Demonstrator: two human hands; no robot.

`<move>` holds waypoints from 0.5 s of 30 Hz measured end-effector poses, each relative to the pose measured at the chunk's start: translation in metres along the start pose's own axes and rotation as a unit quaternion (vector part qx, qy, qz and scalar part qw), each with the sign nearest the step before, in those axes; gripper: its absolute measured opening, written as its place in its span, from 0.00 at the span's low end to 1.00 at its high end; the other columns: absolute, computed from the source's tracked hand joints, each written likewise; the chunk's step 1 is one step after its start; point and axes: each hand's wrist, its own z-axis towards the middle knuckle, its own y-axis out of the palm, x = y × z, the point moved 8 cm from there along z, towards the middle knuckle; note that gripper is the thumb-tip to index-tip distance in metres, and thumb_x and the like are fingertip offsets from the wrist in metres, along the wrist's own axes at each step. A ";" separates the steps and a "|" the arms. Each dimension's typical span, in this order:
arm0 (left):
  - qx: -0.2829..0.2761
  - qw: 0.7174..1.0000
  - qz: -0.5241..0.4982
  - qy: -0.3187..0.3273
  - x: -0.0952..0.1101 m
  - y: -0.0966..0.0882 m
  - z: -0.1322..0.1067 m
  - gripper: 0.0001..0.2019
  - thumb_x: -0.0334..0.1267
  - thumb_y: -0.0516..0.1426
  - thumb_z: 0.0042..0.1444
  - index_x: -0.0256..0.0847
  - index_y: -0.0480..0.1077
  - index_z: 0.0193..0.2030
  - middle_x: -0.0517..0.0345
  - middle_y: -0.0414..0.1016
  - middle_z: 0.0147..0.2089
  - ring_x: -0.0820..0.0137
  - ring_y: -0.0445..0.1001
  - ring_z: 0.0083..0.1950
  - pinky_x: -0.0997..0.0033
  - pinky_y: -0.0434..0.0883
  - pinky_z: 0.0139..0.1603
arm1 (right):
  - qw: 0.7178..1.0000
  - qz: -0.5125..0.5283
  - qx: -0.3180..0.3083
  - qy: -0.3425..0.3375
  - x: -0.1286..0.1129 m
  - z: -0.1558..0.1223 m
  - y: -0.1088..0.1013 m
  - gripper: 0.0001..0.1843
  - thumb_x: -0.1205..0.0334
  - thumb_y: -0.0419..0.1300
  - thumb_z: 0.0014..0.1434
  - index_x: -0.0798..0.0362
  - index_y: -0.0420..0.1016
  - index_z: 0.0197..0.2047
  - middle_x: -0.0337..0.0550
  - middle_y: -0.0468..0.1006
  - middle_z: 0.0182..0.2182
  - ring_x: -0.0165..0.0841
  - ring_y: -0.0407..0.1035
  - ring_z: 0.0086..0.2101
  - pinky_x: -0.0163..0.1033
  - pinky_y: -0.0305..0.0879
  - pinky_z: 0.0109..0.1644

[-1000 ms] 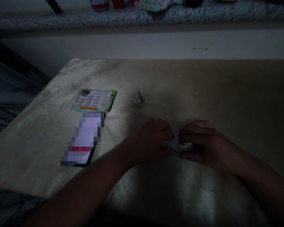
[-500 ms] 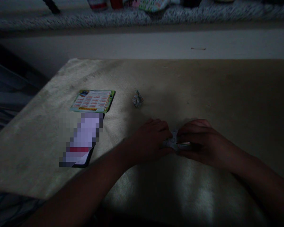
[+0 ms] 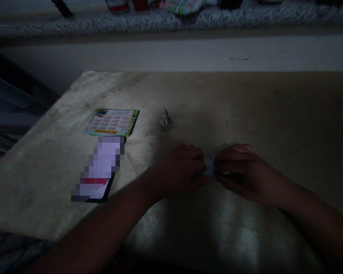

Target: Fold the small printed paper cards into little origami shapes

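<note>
My left hand [image 3: 181,167] and my right hand [image 3: 240,171] meet low over the pale cloth-covered table [image 3: 274,114], fingers curled in. Between their fingertips sits a small crumpled piece of printed paper [image 3: 209,166], pinched from both sides and mostly hidden by the fingers. A second small folded paper piece [image 3: 166,119] lies alone on the cloth a little beyond my left hand.
To the left lie a green-edged printed card [image 3: 112,122] and, just below it, a phone [image 3: 98,169] with a lit screen. The table's left edge [image 3: 31,133] drops to a dark floor. A speckled rug [image 3: 188,19] with colourful items runs along the back.
My hands have drawn closer together around the paper, so less of it shows. Everything else on the table has stayed put.
</note>
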 end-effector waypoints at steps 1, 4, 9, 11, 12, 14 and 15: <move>0.001 1.000 0.001 0.004 0.000 0.000 0.000 0.16 0.50 0.56 0.65 0.39 0.77 0.42 0.53 0.75 0.44 0.64 0.73 0.47 0.61 0.65 0.53 | 1.000 0.000 -0.002 -0.001 0.000 0.000 0.000 0.07 0.65 0.64 0.60 0.47 0.80 0.42 0.40 0.81 0.40 0.37 0.74 0.43 0.48 0.60 0.53; -0.001 1.000 0.007 0.011 0.000 0.001 -0.001 0.13 0.47 0.57 0.64 0.40 0.77 0.43 0.53 0.76 0.45 0.64 0.73 0.47 0.62 0.65 0.52 | 1.000 0.003 0.002 -0.010 -0.001 0.000 0.000 0.07 0.65 0.64 0.60 0.47 0.80 0.42 0.40 0.82 0.41 0.37 0.74 0.43 0.48 0.60 0.53; -0.004 0.999 0.018 0.034 0.005 0.001 -0.001 0.10 0.41 0.55 0.67 0.40 0.77 0.41 0.54 0.76 0.43 0.66 0.73 0.45 0.63 0.65 0.50 | 1.000 -0.009 0.026 0.005 0.005 -0.002 -0.005 0.06 0.62 0.63 0.63 0.48 0.79 0.43 0.42 0.83 0.39 0.37 0.75 0.42 0.48 0.61 0.53; -0.010 0.999 0.017 0.032 0.006 0.001 0.000 0.10 0.40 0.55 0.67 0.40 0.77 0.41 0.54 0.76 0.43 0.67 0.73 0.44 0.64 0.66 0.50 | 0.999 -0.024 0.036 0.014 0.009 -0.002 -0.007 0.06 0.60 0.63 0.63 0.48 0.78 0.43 0.42 0.82 0.40 0.38 0.75 0.43 0.48 0.61 0.52; -0.011 0.999 0.016 0.028 0.006 0.001 0.001 0.10 0.40 0.55 0.67 0.39 0.76 0.42 0.54 0.77 0.43 0.67 0.73 0.44 0.64 0.66 0.50 | 0.999 -0.028 0.036 0.014 0.010 -0.002 -0.007 0.06 0.60 0.63 0.62 0.48 0.78 0.43 0.43 0.82 0.40 0.39 0.74 0.43 0.48 0.61 0.52; -0.011 1.000 0.014 0.017 0.005 0.001 0.003 0.10 0.39 0.54 0.67 0.38 0.75 0.43 0.53 0.77 0.43 0.67 0.73 0.43 0.65 0.67 0.49 | 0.999 -0.027 0.031 0.013 0.010 -0.002 -0.007 0.06 0.60 0.63 0.62 0.48 0.79 0.44 0.43 0.82 0.41 0.39 0.74 0.44 0.48 0.61 0.52; -0.009 1.000 0.014 0.011 0.005 0.001 0.003 0.10 0.38 0.54 0.68 0.37 0.75 0.42 0.53 0.77 0.43 0.67 0.73 0.43 0.65 0.67 0.48 | 0.999 -0.023 0.028 0.012 0.010 -0.002 -0.007 0.07 0.59 0.63 0.63 0.48 0.79 0.44 0.43 0.82 0.41 0.39 0.74 0.44 0.48 0.61 0.52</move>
